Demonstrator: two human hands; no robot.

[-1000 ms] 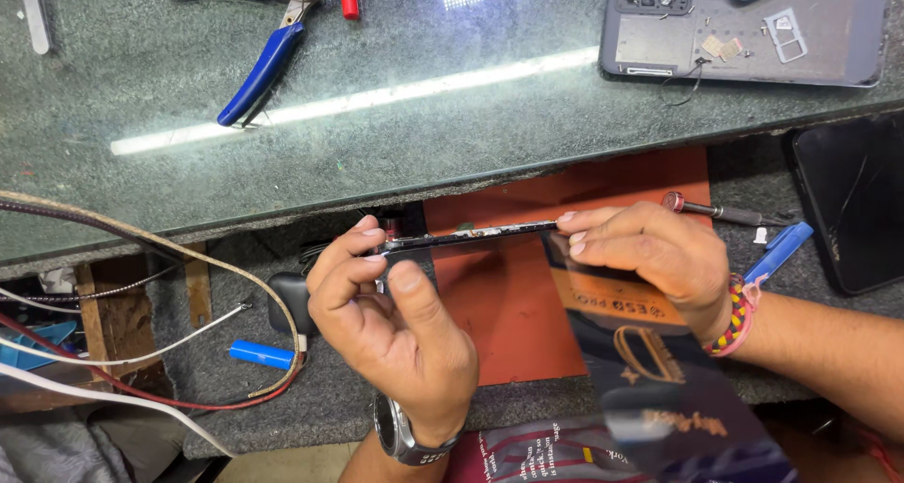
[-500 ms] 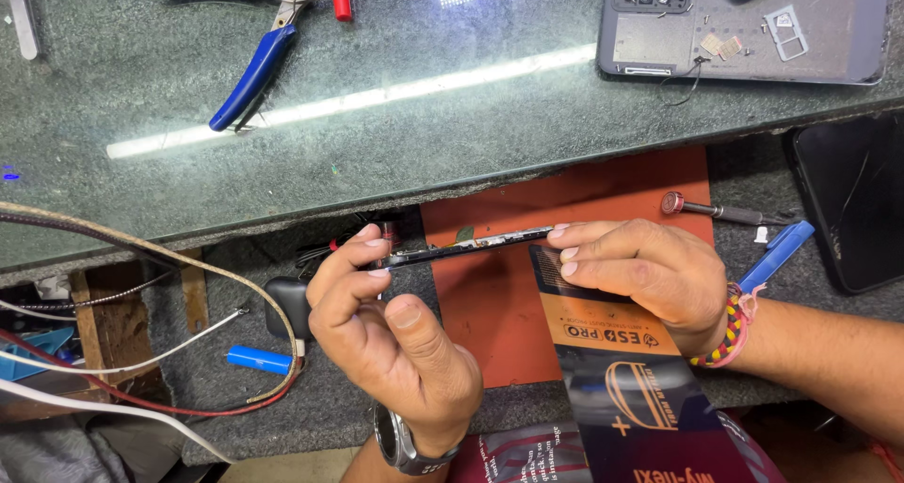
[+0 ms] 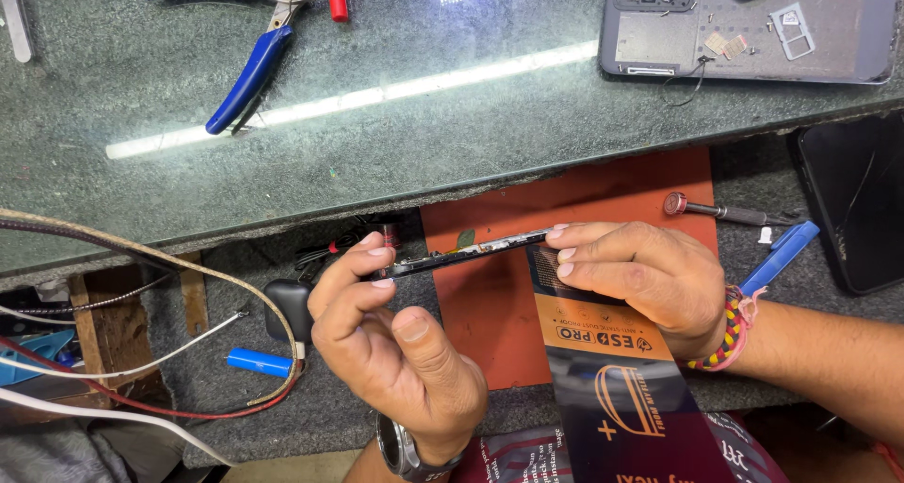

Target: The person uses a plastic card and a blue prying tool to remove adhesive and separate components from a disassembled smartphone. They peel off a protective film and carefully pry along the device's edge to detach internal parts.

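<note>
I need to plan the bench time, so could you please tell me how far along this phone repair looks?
Done: a grey phone back shell lies opened on the green stone shelf, small parts on it. In hand: the left hand and right hand hold a thin dark phone frame edge-on over the orange work mat. Left: the two halves remain apart; the blue-handled pliers lie unused.

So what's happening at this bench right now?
A person holds a thin dark phone frame edge-on between both hands, the left hand pinching one end and the right hand gripping the other, above an orange mat. Blue-handled pliers lie on the green stone shelf behind, with an opened phone at its right end. A screwdriver rests nearby.
</note>
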